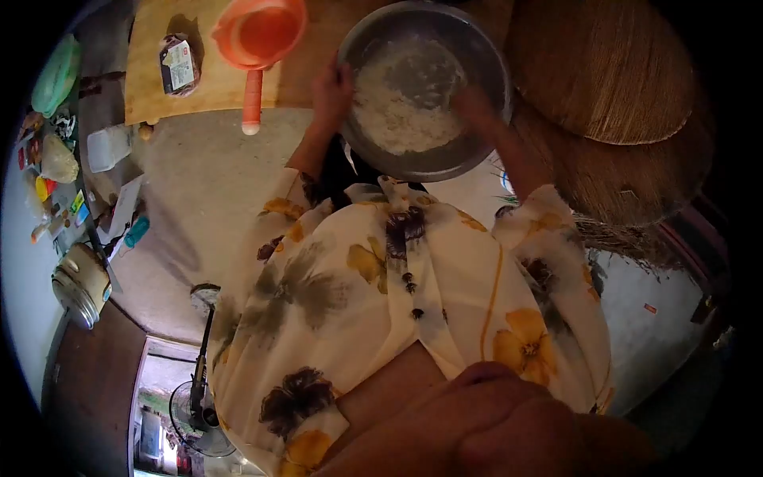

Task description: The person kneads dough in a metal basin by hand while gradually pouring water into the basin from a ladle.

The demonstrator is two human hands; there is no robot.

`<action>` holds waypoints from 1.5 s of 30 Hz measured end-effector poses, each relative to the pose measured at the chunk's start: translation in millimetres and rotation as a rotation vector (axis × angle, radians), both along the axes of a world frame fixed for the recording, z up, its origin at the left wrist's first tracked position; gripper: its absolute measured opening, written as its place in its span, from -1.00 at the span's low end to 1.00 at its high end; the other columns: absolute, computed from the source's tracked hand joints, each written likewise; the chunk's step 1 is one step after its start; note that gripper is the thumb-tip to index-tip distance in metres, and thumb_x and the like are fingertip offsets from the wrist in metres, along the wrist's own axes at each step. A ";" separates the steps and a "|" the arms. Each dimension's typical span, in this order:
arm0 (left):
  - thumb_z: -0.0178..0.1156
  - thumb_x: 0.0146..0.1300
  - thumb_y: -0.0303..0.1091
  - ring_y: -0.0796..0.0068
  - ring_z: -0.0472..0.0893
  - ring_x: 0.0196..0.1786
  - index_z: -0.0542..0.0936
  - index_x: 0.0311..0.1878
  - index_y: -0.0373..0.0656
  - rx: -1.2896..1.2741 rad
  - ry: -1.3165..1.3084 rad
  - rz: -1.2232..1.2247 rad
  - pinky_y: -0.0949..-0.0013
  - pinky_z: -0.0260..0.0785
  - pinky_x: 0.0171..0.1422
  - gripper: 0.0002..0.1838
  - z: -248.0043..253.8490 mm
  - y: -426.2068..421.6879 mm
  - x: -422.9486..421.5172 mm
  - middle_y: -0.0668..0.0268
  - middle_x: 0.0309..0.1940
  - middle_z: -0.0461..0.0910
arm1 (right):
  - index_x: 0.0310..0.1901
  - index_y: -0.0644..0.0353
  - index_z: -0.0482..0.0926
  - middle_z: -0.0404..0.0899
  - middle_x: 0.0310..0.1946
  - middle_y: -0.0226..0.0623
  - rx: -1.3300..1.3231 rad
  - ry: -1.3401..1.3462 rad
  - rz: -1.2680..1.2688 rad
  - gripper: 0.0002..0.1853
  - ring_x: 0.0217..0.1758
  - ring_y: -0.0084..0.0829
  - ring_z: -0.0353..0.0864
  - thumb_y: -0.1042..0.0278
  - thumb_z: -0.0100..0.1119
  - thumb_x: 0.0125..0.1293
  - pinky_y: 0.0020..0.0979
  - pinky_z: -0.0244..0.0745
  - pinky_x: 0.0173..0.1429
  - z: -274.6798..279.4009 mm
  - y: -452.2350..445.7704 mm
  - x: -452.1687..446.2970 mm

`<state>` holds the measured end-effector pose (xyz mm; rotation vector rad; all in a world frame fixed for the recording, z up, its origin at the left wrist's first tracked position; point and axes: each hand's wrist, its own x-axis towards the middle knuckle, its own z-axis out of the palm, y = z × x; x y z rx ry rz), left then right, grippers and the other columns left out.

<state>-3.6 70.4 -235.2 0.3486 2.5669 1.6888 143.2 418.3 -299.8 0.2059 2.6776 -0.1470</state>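
A wide metal bowl (pixel 413 168) sits at the near edge of the wooden table, with pale, lumpy flour or dough (pixel 401 123) spread over its bottom. My left hand (pixel 332 94) grips the bowl's left rim, fingers on the outside and over the edge. Inside the bowl on the right is my right hand (pixel 474 105), low against the flour mixture. Motion blur smears its fingers, so their shape is unclear. Left of the bowl, an orange plastic dipper (pixel 253 99) rests on the table, its handle pointing toward me past the edge.
A small labelled packet (pixel 180 65) lies on the wooden table (pixel 151 99). Round woven lids (pixel 608 71) stand close on the right. Along the left wall are a clear plastic tub (pixel 109 148), a lidded pot (pixel 79 290) and assorted packages. A fan (pixel 200 413) stands behind.
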 end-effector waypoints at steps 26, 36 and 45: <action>0.19 0.30 -0.29 0.27 0.60 -0.51 0.53 0.16 -0.24 0.000 0.011 0.035 0.23 0.46 -0.35 -0.61 1.5 0.7 -0.2 0.08 -0.54 0.59 | 0.08 0.32 0.52 0.59 -0.05 0.06 -0.589 -0.192 -0.790 -0.53 0.09 -0.02 0.56 0.10 0.13 0.29 -0.11 0.47 0.19 9.7 -163.7 -17.0; 0.21 0.29 -0.28 0.10 0.66 -0.39 0.55 0.12 -0.27 -0.002 0.112 0.055 0.15 0.49 -0.27 -0.61 -3.2 1.8 -1.9 -0.01 -0.37 0.65 | -0.16 0.33 0.53 0.57 -0.21 0.07 -0.792 0.364 -0.468 -0.64 -0.07 0.02 0.54 0.14 0.13 0.23 -0.02 0.43 0.03 -28.3 -123.6 -79.8; 0.22 0.28 -0.30 0.07 0.64 -0.33 0.54 0.13 -0.29 0.032 -0.008 0.029 0.14 0.48 -0.20 -0.60 -9.8 6.3 -6.4 0.01 -0.35 0.64 | 0.06 0.11 0.57 0.42 0.14 0.00 -0.373 0.306 0.236 -0.53 0.29 0.14 0.26 0.18 0.23 0.08 0.11 0.06 0.44 35.5 -198.4 -20.2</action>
